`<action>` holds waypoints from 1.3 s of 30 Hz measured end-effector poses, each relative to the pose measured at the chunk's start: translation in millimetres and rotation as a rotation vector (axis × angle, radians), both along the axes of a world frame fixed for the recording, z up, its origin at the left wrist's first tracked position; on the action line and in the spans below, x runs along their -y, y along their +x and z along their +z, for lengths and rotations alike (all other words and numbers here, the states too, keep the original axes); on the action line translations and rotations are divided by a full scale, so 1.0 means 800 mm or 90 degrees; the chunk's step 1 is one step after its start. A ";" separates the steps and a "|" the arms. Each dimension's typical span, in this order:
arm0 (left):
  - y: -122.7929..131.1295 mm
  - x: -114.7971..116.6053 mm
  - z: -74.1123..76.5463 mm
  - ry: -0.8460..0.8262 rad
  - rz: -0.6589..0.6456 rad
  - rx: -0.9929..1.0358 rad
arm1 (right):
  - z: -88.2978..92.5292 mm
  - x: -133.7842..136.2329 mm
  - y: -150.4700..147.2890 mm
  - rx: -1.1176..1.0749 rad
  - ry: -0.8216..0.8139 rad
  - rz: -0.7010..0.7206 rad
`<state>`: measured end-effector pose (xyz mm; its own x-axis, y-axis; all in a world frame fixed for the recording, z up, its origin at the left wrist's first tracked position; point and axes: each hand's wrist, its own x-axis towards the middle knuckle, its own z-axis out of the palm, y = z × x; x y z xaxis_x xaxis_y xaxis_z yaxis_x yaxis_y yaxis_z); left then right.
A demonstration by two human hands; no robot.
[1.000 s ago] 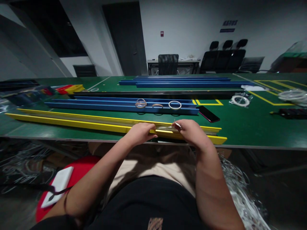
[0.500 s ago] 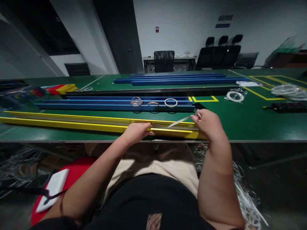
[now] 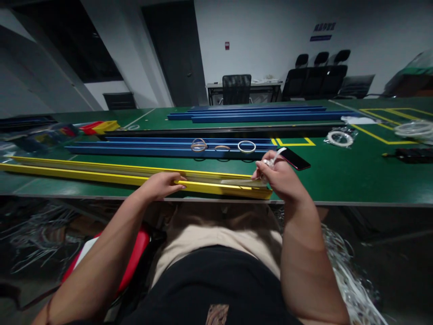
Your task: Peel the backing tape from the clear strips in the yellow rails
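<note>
A long yellow channel (image 3: pixel 91 173) lies along the near edge of the table. My left hand (image 3: pixel 162 185) is closed around its near wall, with the thumb and fingers on either side. At the channel's right end, my right hand (image 3: pixel 283 177) pinches a crumpled white, partly clear strip (image 3: pixel 278 155). One end of the strip sticks up above the fingers, and a pale length runs left inside the channel. Whether that length is stuck down, I cannot tell. Right behind this hand lies a dark phone (image 3: pixel 297 159) with a red edge.
Blue channels (image 3: pixel 135 151) lie behind the yellow one, with tape rolls (image 3: pixel 246 146) standing on them. A long black bar (image 3: pixel 216 132) and more blue channels (image 3: pixel 257 118) lie farther back. Bagged white rolls (image 3: pixel 340 138) are at right, red and yellow bins (image 3: pixel 106 127) at left. White strip scraps litter the floor.
My left hand has slid left along the yellow channel. My right hand has moved slightly left, and the strip is now bunched in its fingers. The phone has come into fuller view.
</note>
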<state>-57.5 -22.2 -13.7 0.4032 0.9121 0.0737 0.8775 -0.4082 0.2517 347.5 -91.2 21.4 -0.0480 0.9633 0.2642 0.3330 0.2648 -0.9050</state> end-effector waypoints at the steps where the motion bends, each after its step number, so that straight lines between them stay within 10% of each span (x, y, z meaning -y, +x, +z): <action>1: 0.003 0.002 0.000 -0.003 -0.003 0.005 | -0.002 -0.002 -0.007 0.044 0.006 -0.012; 18: 0.149 0.030 -0.009 0.153 -0.168 -0.134 | -0.012 0.000 -0.043 0.647 -0.079 0.039; 31: 0.141 0.034 -0.024 0.155 -0.153 -0.126 | -0.004 -0.006 0.025 0.583 -0.007 -0.024; 39: 0.042 0.004 -0.022 0.095 -0.074 -0.128 | 0.007 0.017 0.093 0.479 0.042 -0.150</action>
